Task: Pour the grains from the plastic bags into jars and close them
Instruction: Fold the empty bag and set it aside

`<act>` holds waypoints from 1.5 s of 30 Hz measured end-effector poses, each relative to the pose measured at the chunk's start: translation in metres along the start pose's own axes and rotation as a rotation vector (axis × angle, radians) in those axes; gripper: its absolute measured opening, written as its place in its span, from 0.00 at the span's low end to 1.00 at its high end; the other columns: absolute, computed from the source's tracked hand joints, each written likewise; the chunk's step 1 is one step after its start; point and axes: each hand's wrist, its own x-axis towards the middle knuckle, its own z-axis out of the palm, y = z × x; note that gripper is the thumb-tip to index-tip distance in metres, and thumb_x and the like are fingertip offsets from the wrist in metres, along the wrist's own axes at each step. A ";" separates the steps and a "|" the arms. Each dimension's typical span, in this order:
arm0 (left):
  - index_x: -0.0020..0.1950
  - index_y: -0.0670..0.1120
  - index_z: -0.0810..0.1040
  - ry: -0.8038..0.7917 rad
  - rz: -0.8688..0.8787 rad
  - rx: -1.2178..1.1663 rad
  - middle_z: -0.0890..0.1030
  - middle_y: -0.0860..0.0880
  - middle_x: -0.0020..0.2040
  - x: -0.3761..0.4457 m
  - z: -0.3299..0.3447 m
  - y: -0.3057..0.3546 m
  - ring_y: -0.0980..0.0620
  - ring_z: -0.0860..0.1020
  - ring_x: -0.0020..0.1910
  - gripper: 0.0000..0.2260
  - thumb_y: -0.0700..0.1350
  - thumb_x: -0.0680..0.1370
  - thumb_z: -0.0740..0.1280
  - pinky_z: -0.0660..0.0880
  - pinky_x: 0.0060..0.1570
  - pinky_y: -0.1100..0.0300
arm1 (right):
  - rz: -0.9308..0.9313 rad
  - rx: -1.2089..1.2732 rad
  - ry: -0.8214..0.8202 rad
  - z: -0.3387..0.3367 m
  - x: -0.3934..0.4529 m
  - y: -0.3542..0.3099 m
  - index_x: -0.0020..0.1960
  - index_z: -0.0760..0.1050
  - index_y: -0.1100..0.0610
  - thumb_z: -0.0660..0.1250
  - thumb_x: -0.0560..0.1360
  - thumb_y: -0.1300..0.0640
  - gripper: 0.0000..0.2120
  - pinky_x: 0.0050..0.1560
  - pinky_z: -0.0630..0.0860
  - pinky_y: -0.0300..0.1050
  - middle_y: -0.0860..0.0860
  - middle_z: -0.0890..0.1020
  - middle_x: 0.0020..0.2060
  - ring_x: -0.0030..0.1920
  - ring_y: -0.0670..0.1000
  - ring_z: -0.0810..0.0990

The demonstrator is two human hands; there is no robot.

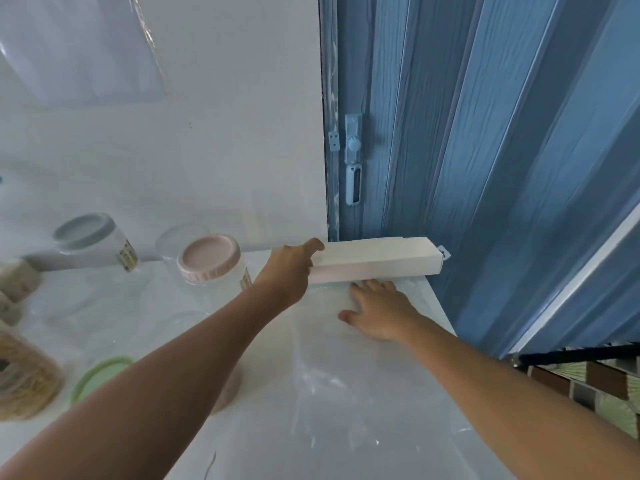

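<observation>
My left hand [289,268] grips the left end of a long white box [377,263] that lies at the far right of the white table [346,393]. My right hand [375,311] rests flat, fingers spread, on the tabletop just below the box, over a thin clear plastic sheet [329,299]. A clear jar with a pink lid [207,258] stands to the left of my left hand. Behind it stands a jar with a grey lid [86,233]. A jar of tan grain [24,379] sits at the left edge, next to a green lid [100,377].
A blue folding door [485,150] with a latch stands right behind the box. A white wall [173,133] runs behind the jars. More jars crowd the far left edge. The table's right edge drops to a patterned floor [595,386].
</observation>
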 end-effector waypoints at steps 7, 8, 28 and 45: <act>0.73 0.53 0.72 0.063 -0.041 -0.011 0.84 0.49 0.53 0.002 -0.009 0.001 0.45 0.80 0.52 0.22 0.34 0.83 0.60 0.76 0.49 0.52 | 0.036 0.006 0.228 0.010 -0.001 0.008 0.55 0.83 0.53 0.57 0.85 0.48 0.17 0.52 0.73 0.50 0.51 0.78 0.58 0.58 0.57 0.74; 0.73 0.53 0.72 0.075 -0.046 -0.011 0.84 0.48 0.53 0.002 -0.011 0.002 0.45 0.80 0.52 0.22 0.34 0.83 0.60 0.76 0.48 0.53 | 0.035 0.028 0.265 0.010 -0.001 0.008 0.53 0.84 0.53 0.58 0.85 0.50 0.16 0.51 0.74 0.50 0.51 0.79 0.57 0.57 0.57 0.74; 0.72 0.53 0.70 0.075 -0.041 0.012 0.84 0.48 0.53 0.002 -0.020 -0.001 0.43 0.79 0.51 0.24 0.32 0.80 0.59 0.79 0.52 0.48 | -0.003 0.146 0.284 -0.036 -0.001 0.000 0.64 0.80 0.56 0.57 0.85 0.41 0.23 0.59 0.76 0.51 0.53 0.81 0.63 0.65 0.58 0.77; 0.66 0.55 0.72 -0.128 -0.073 0.188 0.72 0.51 0.67 -0.049 0.037 0.011 0.50 0.70 0.64 0.26 0.71 0.77 0.63 0.75 0.63 0.53 | -0.089 -0.150 -0.006 -0.050 0.031 0.033 0.82 0.34 0.38 0.62 0.81 0.36 0.44 0.81 0.46 0.63 0.51 0.42 0.84 0.83 0.59 0.51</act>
